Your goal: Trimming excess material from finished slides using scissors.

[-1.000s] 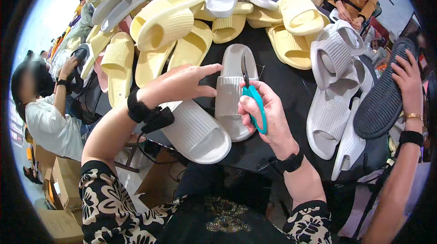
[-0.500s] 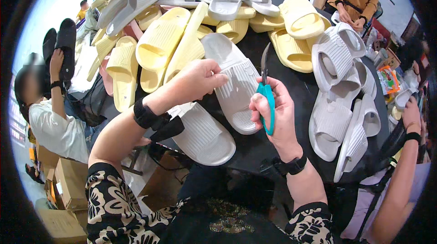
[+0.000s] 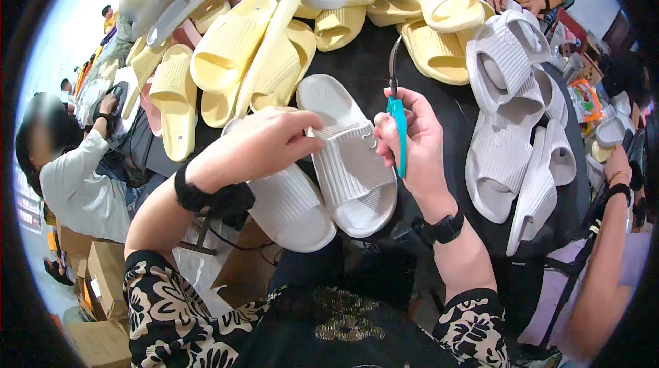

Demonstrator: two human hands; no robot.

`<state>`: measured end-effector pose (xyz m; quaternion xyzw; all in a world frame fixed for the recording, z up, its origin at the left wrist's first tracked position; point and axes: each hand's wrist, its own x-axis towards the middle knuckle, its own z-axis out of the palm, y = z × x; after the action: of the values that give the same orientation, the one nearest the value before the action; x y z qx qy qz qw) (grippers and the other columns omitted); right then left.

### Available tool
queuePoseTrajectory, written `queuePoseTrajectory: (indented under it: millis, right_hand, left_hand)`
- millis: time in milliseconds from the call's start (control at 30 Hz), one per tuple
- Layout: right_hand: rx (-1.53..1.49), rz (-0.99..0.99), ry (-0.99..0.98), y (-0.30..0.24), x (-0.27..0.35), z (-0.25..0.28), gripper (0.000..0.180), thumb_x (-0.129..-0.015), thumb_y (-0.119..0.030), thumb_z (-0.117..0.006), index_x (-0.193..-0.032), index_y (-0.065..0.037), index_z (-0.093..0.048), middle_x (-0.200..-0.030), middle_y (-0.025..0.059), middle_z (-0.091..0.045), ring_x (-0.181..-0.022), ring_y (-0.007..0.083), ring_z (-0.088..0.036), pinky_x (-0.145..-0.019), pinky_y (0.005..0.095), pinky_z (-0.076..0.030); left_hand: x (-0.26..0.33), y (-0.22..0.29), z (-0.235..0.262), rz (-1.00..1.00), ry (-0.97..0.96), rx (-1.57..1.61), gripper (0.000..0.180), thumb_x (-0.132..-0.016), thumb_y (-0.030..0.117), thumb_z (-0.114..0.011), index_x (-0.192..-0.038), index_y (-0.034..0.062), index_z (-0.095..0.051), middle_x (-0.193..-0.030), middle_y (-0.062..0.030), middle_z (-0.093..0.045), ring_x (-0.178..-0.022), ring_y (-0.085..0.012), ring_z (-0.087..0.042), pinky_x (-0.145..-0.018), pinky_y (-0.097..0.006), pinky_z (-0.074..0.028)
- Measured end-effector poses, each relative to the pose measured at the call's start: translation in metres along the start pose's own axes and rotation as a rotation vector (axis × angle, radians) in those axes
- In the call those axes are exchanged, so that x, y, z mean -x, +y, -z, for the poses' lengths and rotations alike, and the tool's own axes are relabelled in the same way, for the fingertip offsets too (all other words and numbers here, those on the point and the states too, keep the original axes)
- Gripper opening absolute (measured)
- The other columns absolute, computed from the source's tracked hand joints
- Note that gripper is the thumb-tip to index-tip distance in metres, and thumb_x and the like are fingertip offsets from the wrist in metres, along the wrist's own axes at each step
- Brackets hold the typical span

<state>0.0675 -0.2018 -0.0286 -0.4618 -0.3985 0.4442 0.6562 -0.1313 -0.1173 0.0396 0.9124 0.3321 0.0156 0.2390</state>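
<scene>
My right hand (image 3: 416, 136) is closed around the teal handles of a pair of scissors (image 3: 399, 128), whose dark blades point away from me. With bent fingers, my left hand (image 3: 271, 140) grips the left edge of the ribbed strap on a grey slipper (image 3: 353, 169). That slipper lies at the near edge of the table, toe towards me. A small curved mark shows at the strap's right side, next to my right hand. Another grey slipper (image 3: 292, 207) lies to its left, partly covered by my left hand.
Yellow slippers (image 3: 233, 45) and grey ones are heaped across the far side of the black table (image 3: 439, 155). Several grey slippers (image 3: 504, 155) are stacked at the right. People sit or stand around the table. Cardboard boxes (image 3: 108, 279) stand at the lower left.
The middle grey slipper has come nearer to me and lies beside the other one. My left hand has moved left and down onto its strap. The scissors stay in my right hand.
</scene>
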Motion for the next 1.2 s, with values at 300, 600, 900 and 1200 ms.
queuePoseTrajectory:
  millis: [300, 600, 900, 1200]
  right_hand:
    - [0.109, 0.046, -0.033, -0.001, -0.007, -0.003, 0.036, -0.085, -0.012, -0.06, -0.118, -0.004, -0.048, -0.079, 0.0036, -0.059, -0.054, 0.0036, -0.052, -0.044, 0.0163, -0.04]
    - [0.225, 0.198, -0.125, 0.018, -0.012, 0.011, 0.04, -0.083, -0.009, -0.063, -0.118, -0.001, -0.047, -0.087, 0.0041, -0.06, -0.062, 0.0076, -0.055, -0.053, 0.021, -0.047]
    - [0.346, 0.161, -0.085, -0.02, 0.045, 0.023, 0.041, -0.086, -0.012, -0.063, -0.121, -0.001, -0.045, -0.08, 0.0026, -0.06, -0.058, 0.0045, -0.051, -0.052, 0.0208, -0.043]
    - [0.613, 0.114, 0.266, -0.025, 0.104, 0.044, 0.047, -0.083, -0.021, -0.07, -0.119, 0.0, -0.049, -0.086, 0.0072, -0.059, -0.078, 0.0074, -0.054, -0.07, 0.0239, -0.046]
  left_hand:
    - [0.035, -0.023, -0.007, -0.173, 0.245, -0.169, 0.037, -0.083, 0.024, -0.066, -0.112, 0.006, -0.055, -0.085, -0.0177, -0.059, -0.081, -0.034, -0.06, -0.07, -0.038, -0.048]
    - [-0.002, -0.042, -0.028, -0.13, -0.053, 0.248, 0.035, -0.086, 0.019, -0.06, -0.117, 0.0045, -0.057, -0.07, -0.0081, -0.059, -0.065, -0.0136, -0.057, -0.062, -0.03, -0.047]
    - [0.011, -0.015, -0.023, 0.072, -0.261, 0.672, 0.039, -0.086, 0.012, -0.059, -0.122, -0.0013, -0.052, -0.081, -0.0005, -0.061, -0.066, -0.0063, -0.053, -0.06, -0.022, -0.044]
    - [0.048, -0.008, -0.055, 0.064, -0.069, 1.026, 0.037, -0.084, 0.006, -0.058, -0.119, 0.001, -0.047, -0.094, -0.01, -0.064, -0.078, -0.0143, -0.06, -0.07, -0.027, -0.048]
